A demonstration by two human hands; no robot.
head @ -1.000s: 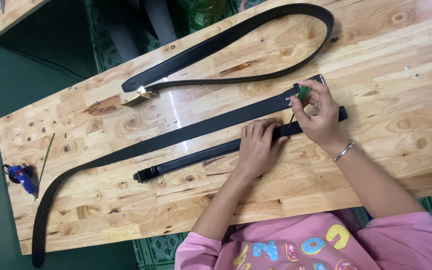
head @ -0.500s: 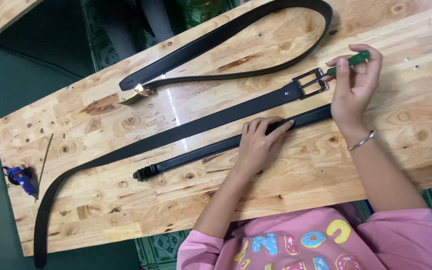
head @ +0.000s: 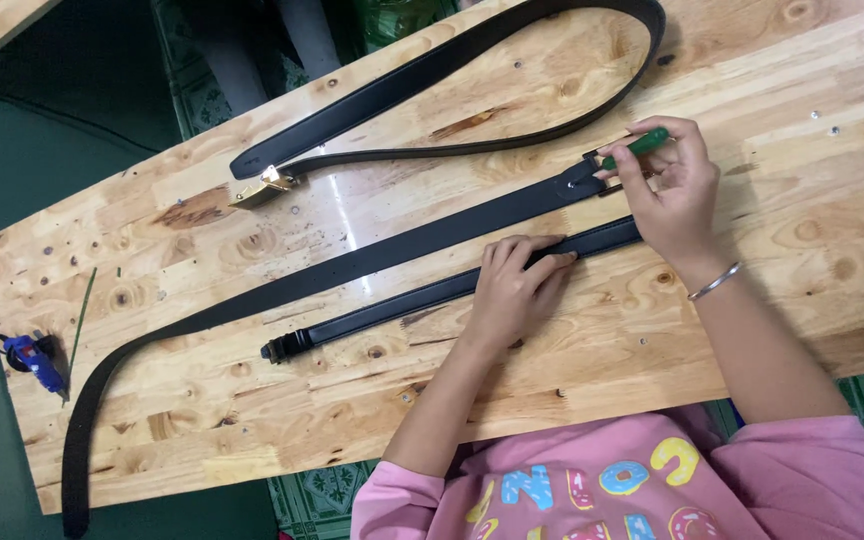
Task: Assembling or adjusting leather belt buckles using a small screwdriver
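Three black belts lie on the wooden table [head: 812, 70]. My left hand [head: 514, 290] presses flat on the nearest, narrow belt [head: 392, 310]. The middle belt [head: 282, 290] runs diagonally across the table, its buckle [head: 592, 172] at the right end. My right hand [head: 667, 190] grips a green-handled tool [head: 642, 146] right at that buckle. The far belt [head: 452, 60] loops round at the top and ends in a gold buckle [head: 264, 186].
A blue glue gun [head: 34, 362] and a thin green stick [head: 82, 318] lie near the table's left end. The middle belt's tail hangs over the front left edge. Dark floor and patterned tiles show beyond the table.
My right hand lifted the green tool away from the belts, then brought it back down to the middle belt's buckle. My left hand stayed pressed on the narrow belt.
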